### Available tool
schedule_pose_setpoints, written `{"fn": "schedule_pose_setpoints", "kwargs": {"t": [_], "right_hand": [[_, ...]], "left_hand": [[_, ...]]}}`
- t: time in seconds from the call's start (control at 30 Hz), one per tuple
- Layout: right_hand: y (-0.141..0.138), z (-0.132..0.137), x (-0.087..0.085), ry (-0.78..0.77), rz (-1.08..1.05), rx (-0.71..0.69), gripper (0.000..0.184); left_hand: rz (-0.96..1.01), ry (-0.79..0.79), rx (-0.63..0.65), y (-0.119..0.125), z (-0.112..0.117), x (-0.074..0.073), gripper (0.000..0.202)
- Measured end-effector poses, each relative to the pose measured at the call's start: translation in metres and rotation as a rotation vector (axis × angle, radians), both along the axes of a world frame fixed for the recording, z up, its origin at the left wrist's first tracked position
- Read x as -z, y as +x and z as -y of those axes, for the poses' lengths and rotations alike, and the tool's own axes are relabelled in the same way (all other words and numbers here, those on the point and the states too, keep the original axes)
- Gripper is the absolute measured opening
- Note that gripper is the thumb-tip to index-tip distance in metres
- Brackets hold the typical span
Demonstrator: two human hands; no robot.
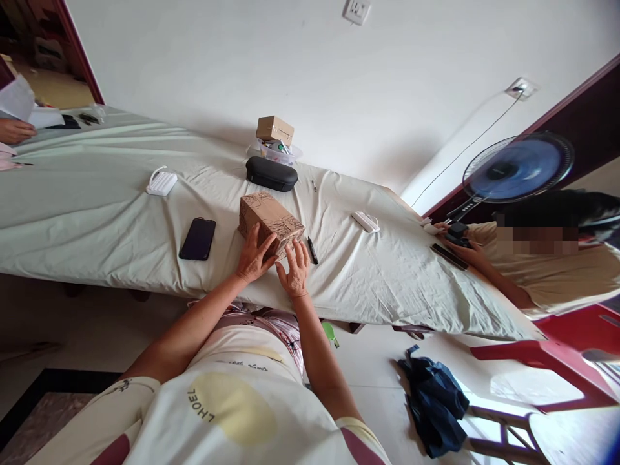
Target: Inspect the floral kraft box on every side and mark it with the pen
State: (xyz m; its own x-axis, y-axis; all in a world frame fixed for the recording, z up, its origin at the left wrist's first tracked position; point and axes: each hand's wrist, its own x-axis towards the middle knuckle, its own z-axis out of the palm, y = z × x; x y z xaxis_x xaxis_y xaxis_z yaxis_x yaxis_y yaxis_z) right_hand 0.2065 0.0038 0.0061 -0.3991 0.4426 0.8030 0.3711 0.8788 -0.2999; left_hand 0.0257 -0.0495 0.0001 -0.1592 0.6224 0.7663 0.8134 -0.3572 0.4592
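A brown cardboard box [271,221] with dark line drawings sits on the cloth-covered table [97,194] in front of me. My left hand [252,257] rests against its near side with fingers spread over the edge. My right hand [295,268] touches the box's near right corner, fingers apart and slightly bent. Neither hand lifts the box. A black pen [312,250] lies just right of my right hand. A black phone [197,238] lies to the left of the box.
Behind the box lie a black case [271,174], a smaller cardboard box [274,129] on a plastic container, and two white devices [161,181] [365,221]. A person at the right holds a black object [458,233]. A fan [517,168] stands beyond. Another person's hand [14,131] is far left.
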Motion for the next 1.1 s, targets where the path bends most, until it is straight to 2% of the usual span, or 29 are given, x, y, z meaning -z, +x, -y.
{"fn": "schedule_pose_setpoints", "kwargs": {"t": [0.07,0.17,0.37,0.5,0.63,0.77,0.87,1.0,1.1], "right_hand": [[-0.002,0.000,0.001,-0.011,0.076,-0.007,0.047],[-0.003,-0.001,0.001,-0.062,0.100,0.063,0.045],[0.001,-0.010,0.003,-0.106,-0.122,0.179,0.046],[0.003,-0.020,0.011,-0.227,-0.217,0.164,0.047],[0.001,-0.026,0.018,-0.361,-0.192,0.132,0.040],[0.002,-0.025,0.016,-0.331,-0.236,0.125,0.037],[0.005,-0.023,0.013,-0.277,-0.297,0.112,0.035],[0.006,-0.023,0.015,-0.334,-0.365,0.068,0.041],[0.005,-0.024,0.019,-0.383,-0.394,0.041,0.050]], "left_hand": [[-0.003,-0.005,-0.005,0.000,0.001,0.000,0.061],[-0.008,0.011,-0.011,0.001,0.003,-0.001,0.058],[0.053,0.079,-0.014,-0.001,0.004,-0.001,0.055],[0.156,0.066,-0.052,-0.006,0.005,0.000,0.054],[0.251,0.108,0.006,-0.007,0.006,0.000,0.053],[0.462,0.115,0.020,-0.008,0.003,0.003,0.049],[0.573,0.045,-0.046,-0.014,0.000,0.006,0.044],[0.437,-0.044,-0.226,-0.021,-0.004,0.011,0.027],[0.301,-0.129,-0.266,-0.022,-0.007,0.014,0.019]]}}
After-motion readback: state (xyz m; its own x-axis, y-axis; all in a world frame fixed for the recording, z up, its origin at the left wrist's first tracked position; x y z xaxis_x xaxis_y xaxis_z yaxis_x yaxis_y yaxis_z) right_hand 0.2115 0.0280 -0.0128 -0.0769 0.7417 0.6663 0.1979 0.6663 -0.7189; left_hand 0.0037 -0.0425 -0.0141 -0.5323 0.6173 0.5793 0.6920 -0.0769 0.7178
